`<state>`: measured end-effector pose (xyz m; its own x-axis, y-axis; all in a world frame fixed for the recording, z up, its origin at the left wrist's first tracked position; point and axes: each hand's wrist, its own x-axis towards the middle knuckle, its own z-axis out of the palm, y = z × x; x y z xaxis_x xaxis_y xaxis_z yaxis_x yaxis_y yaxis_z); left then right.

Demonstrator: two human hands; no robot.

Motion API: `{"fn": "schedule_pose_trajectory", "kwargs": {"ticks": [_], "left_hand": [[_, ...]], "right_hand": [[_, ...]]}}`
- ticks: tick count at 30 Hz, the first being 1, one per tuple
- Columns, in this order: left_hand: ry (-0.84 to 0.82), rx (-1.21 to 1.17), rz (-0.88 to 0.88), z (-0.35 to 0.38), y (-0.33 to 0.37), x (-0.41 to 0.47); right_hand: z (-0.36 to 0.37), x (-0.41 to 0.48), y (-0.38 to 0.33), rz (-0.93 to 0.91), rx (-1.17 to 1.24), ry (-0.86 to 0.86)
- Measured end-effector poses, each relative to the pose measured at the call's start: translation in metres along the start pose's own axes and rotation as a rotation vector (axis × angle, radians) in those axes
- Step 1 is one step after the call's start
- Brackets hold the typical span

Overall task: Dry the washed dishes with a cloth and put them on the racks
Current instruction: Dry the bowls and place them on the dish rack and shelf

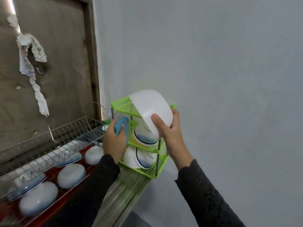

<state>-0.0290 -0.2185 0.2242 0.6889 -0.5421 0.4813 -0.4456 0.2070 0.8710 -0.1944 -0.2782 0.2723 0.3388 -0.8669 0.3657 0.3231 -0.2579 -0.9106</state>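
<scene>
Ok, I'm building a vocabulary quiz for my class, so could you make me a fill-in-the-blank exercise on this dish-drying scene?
1. The bowl held in the right hand is plain ____.
2. The left hand grips a ____ cloth.
3. The green rack by the wall has ____ tiers.
4. The tray under the wire rack is ____.

Missing words: white; blue; three; red.
</scene>
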Motion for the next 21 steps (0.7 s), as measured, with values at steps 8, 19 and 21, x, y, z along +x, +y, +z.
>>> {"fn": "schedule_pose_trajectory", "kwargs": {"ticks": [8,19,21], "left_hand": [[0.180,0.017,0.005,0.035,0.013,0.056],[0.304,0.111,-0.045,0.052,-0.014,0.068],[0.303,0.116,-0.065,0.051,-0.018,0.066]], "right_hand": [[0.003,0.100,-0.001,-0.064,-0.153,-0.166],[0.021,0.175,0.043,0.013,-1.184,-0.267],[0.023,0.175,0.042,-0.029,-1.292,-0.254]]}}
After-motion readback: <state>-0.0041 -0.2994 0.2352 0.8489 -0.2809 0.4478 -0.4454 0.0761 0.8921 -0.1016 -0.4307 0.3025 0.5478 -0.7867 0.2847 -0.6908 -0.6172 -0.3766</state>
